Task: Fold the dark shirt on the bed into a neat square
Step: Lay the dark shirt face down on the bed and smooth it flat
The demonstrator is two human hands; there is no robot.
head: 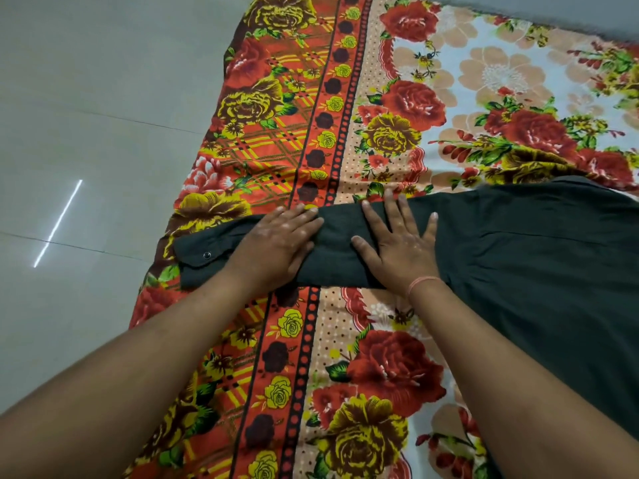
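Observation:
The dark shirt (539, 257) lies spread on the floral bedsheet (380, 140), its body at the right and one long sleeve stretched out to the left. The sleeve's cuff (202, 259), with a metal snap button, reaches the sheet's left edge. My left hand (276, 243) lies flat, palm down, on the sleeve near the cuff. My right hand (403, 245) presses flat on the sleeve closer to the shoulder, fingers spread. A pink thread band circles my right wrist. Neither hand grips the cloth.
The bedsheet's orange border hangs over the bed's left side. Beyond it is a pale tiled floor (86, 133) with a bright light streak. The shirt's body runs out of view at the right edge.

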